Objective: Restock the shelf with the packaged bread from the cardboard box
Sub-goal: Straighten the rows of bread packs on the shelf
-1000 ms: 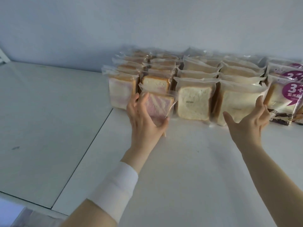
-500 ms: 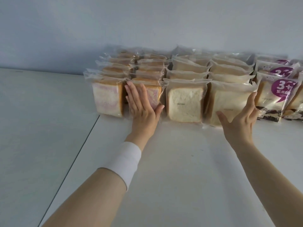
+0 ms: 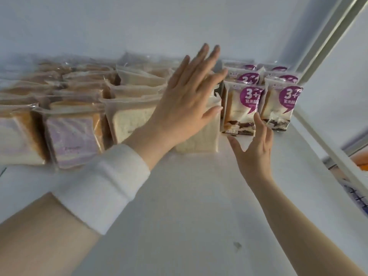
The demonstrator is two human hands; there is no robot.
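Packaged bread (image 3: 73, 142) stands upright in rows at the back of the white shelf (image 3: 189, 206). The left hand (image 3: 185, 100), fingers straight and spread, covers the front of a white-bread pack (image 3: 197, 140). The right hand (image 3: 254, 150), open with thumb out, touches the lower front of a purple-labelled pack (image 3: 241, 108)

A plain, pale bluish-white wall (image 3: 119, 20) fills the top of the view, unmarked and evenly lit. At the right, a pale ridged rail (image 3: 328, 42) crosses the corner on a slant, running down from the top edge. Beyond it is a light, bare panel (image 3: 338, 96). Low at the far right edge a slice of an orange object (image 3: 361, 159) shows, too cropped to name. Just below it is a blue-and-white gridded item (image 3: 358, 198), blurred and cut off by the frame.
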